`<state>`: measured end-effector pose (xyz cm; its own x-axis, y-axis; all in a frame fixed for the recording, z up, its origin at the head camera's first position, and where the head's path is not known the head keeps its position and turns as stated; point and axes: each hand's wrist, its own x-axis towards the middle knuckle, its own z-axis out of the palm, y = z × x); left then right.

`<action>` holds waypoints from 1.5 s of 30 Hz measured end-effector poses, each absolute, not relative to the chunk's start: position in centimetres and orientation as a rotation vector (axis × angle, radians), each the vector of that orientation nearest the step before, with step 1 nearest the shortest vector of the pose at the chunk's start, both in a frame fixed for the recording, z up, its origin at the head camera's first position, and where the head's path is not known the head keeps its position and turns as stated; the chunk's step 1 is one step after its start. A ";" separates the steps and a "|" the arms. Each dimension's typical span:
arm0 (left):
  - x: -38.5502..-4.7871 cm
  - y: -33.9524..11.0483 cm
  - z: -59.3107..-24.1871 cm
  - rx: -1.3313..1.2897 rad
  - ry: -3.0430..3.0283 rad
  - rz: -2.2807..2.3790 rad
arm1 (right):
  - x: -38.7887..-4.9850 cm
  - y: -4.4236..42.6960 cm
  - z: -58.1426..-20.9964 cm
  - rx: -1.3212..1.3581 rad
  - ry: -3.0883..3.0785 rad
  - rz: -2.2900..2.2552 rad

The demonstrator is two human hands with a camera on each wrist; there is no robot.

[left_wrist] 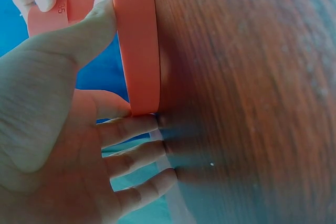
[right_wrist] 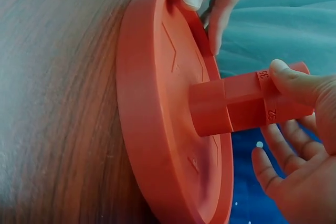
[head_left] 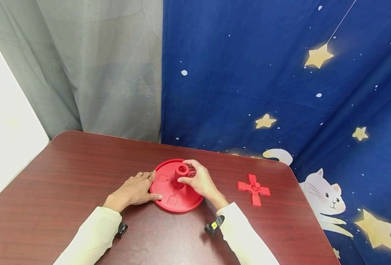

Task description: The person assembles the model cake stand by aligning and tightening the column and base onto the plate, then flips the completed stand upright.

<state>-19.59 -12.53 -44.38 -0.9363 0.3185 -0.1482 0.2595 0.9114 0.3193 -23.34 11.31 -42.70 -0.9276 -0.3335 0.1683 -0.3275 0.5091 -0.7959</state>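
A red round base [head_left: 189, 201] with a raised rim lies on the table. My left hand [head_left: 136, 188] holds its left edge, the thumb over the rim and the other fingers along the outside. Upright at the base's middle stands a red hollow cylinder [head_left: 179, 177], with a threaded-looking hole in its top and numbers on its side [right_wrist: 247, 100]. My right hand [head_left: 201, 181] grips the cylinder near its top, the thumb on the near side. Whether the cylinder is fixed to the base cannot be seen.
To the right on the brown wooden table [head_left: 83, 176] lies a red cross-shaped piece [head_left: 256, 198] with a small knob at its centre. Behind the table hang a grey curtain [head_left: 116, 73] and a blue curtain [head_left: 235, 92] with stars.
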 end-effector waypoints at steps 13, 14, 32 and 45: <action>-19.7 -12.6 -44.4 0.443 2.872 0.446 | -23.4 11.4 -42.7 -0.647 2.742 -1.380; -19.7 -12.6 -44.4 0.439 2.870 0.448 | -23.5 11.5 -42.7 -0.651 2.708 -1.407; -19.8 -12.5 -44.3 0.446 2.868 0.445 | -24.0 12.0 -42.4 -0.690 2.398 -1.647; -19.9 -12.6 -44.4 0.439 2.871 0.463 | -23.7 11.6 -42.2 -0.621 2.587 -1.539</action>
